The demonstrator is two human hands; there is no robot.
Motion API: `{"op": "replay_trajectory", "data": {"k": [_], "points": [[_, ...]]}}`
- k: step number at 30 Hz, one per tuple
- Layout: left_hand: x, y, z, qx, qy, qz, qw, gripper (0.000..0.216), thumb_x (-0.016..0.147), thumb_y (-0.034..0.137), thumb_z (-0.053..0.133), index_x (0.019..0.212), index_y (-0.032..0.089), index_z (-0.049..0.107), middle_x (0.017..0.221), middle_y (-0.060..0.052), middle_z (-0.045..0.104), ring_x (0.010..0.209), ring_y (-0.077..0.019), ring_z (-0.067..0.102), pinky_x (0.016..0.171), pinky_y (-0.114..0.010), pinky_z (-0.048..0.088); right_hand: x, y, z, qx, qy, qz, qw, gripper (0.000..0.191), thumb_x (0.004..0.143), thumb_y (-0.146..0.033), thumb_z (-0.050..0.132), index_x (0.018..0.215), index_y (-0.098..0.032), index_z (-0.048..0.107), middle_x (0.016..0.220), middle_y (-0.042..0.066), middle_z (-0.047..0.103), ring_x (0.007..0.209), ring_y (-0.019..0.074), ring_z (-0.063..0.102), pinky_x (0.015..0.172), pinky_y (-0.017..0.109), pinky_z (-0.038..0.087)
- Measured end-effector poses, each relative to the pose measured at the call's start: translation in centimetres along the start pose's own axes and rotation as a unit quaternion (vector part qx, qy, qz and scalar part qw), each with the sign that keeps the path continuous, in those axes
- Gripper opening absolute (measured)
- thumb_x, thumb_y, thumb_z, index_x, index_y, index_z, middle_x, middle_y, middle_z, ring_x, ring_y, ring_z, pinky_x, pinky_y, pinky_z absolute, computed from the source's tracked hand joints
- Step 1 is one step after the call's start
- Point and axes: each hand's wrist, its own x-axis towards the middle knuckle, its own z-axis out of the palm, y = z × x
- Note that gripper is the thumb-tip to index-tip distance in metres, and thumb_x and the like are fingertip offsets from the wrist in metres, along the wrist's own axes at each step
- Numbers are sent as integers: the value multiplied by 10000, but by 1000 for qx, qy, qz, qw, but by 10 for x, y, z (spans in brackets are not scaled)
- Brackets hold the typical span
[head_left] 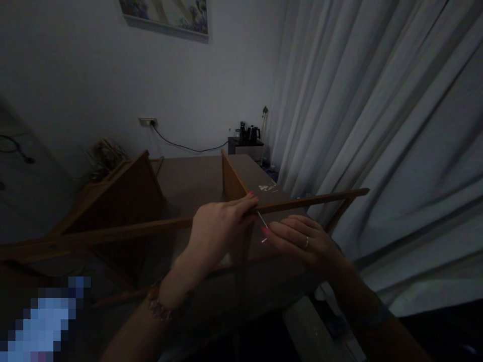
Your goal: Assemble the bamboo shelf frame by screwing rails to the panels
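Together, left hand (219,221) tight on one wooden rail (302,202), right hand (302,239) in a pinch on one thin metal tool (263,220).

Dim grey light, deep shadow below, lower-left corner pixelated.

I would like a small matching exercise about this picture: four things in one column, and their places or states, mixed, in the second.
Column one
1. Left hand
2. Right hand
3. Curtain
4. Black kettle

Column two
A. hangs along the right side of the view
B. holds a thin metal tool
C. stands near the far wall
D. has its fingers on the wooden rail

Right pairs: 1-D, 2-B, 3-A, 4-C
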Motion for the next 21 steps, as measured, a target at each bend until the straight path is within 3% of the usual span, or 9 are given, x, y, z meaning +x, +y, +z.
{"op": "replay_trajectory", "data": {"k": [6, 9, 13, 21], "points": [[0, 0, -1, 9, 3, 10, 1000, 357, 859, 370, 622, 1215, 354, 622, 1003, 8, 757, 771, -224, 732, 514, -272, 430, 12, -12, 18, 117, 61, 148, 980, 146, 892, -179, 595, 765, -206, 529, 702, -8, 619, 665, 117, 551, 670, 259, 479], [0, 0, 0, 16, 13, 18, 1000, 350, 854, 373, 628, 1204, 354, 629, 986, 15, 759, 731, -224, 731, 487, -276, 405, 12, -19, 27, 195, 106, 232, 947, 72, 888, -147, 569, 887, -215, 546, 709, -23, 605, 641, 111, 563, 633, 246, 476], [0, 0, 1, 12, 19, 20, 1000, 356, 858, 366, 627, 1213, 365, 620, 1032, 23, 747, 737, -219, 732, 475, -271, 398, 13, -27, 32, 248, 155, 340, 894, 212, 884, -179, 577, 1083, -249, 555, 737, -45, 612, 640, 104, 580, 640, 238, 492], [0, -2, 4, -1, 29, 23, 999, 345, 845, 380, 639, 1188, 357, 636, 1069, 25, 734, 771, -229, 733, 498, -274, 439, 15, -36, 28, 322, 160, 424, 831, 216, 913, -178, 520, 1114, -238, 572, 838, -24, 611, 659, 85, 566, 624, 225, 478]]}}
